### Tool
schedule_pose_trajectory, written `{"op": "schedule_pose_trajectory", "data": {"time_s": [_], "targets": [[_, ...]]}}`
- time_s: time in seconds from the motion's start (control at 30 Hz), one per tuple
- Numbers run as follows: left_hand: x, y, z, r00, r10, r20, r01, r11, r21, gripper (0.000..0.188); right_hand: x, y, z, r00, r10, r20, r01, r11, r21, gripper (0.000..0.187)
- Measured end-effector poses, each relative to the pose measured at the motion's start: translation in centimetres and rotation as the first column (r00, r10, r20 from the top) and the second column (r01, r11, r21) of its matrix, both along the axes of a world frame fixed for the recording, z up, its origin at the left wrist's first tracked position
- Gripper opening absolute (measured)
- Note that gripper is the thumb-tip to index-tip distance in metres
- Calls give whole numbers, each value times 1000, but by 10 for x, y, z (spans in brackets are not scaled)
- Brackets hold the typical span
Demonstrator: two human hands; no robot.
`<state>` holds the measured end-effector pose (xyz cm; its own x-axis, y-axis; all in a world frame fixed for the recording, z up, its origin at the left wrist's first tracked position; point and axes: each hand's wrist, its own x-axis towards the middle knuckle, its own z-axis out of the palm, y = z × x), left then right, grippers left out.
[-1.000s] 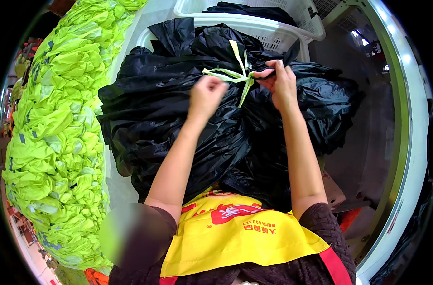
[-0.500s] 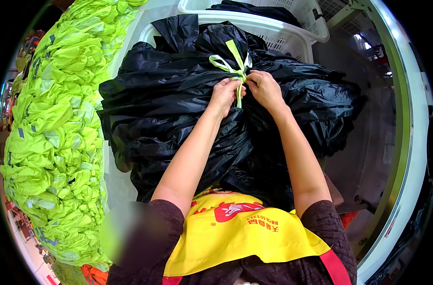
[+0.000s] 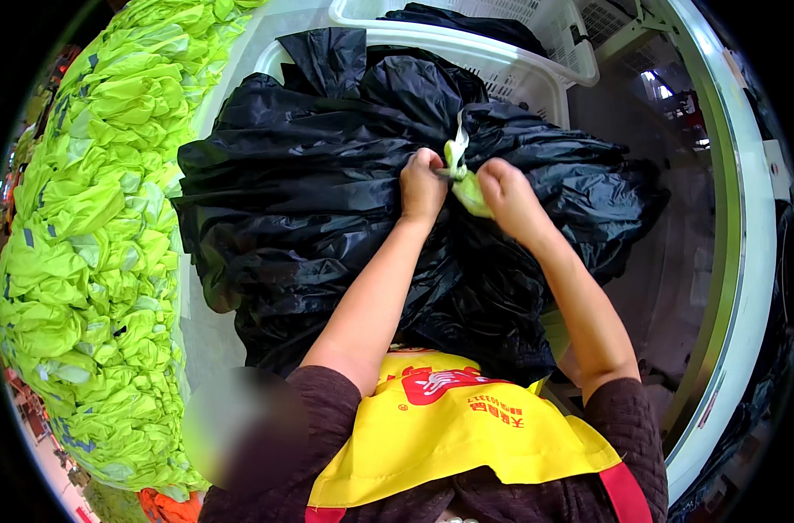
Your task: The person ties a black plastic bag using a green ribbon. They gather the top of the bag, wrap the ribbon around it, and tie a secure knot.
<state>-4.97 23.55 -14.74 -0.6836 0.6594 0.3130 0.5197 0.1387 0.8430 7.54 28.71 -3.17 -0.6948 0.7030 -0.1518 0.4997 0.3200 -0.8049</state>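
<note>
A large bundle of shiny black fabric (image 3: 310,183) lies before me, gathered in at its middle. Around that waist runs a yellow-green fabric strip (image 3: 455,155), with a knot between my hands and a pale end standing up. My left hand (image 3: 423,187) is closed just left of the knot, thumb and fingers pinching part of the strip. On the other side my right hand (image 3: 510,199), a little blurred, is closed around the strip, whose wider part hangs below the knot. The fingertips are partly hidden.
Along the left stretches a tall heap of bright yellow-green garments (image 3: 92,253). White plastic baskets (image 3: 536,87) stand behind the bundle, one with dark cloth (image 3: 471,26) in it. A pale curved-looking frame edge (image 3: 746,288) borders the right. Orange cloth (image 3: 169,506) lies at lower left.
My hands have moved apart from the knot, the right one outward and down. The strip's loops have been drawn in, leaving a tighter, twisted clump.
</note>
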Motion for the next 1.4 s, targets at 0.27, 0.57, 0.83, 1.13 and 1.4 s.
{"op": "schedule_pose_trajectory", "data": {"time_s": [0.27,0.57,0.83,1.13,1.4], "targets": [[-1,0,-13,992,-96,85,96,995,-4,5,15,-35,23,969,-243,44,210,720,-661,21],[1,-17,13,851,-226,474,316,942,-117,20,43,28,52,741,-424,-520,-142,659,-739,54],[-2,-16,14,652,-287,702,334,940,74,30,8,25,16,835,-169,-524,-25,939,-343,8],[0,-4,-5,856,-171,489,134,985,110,30,14,-48,17,497,-844,-201,101,286,-953,30],[5,-19,4,862,-324,389,359,933,-18,34,59,-123,87,757,-591,-278,101,526,-845,27]]}}
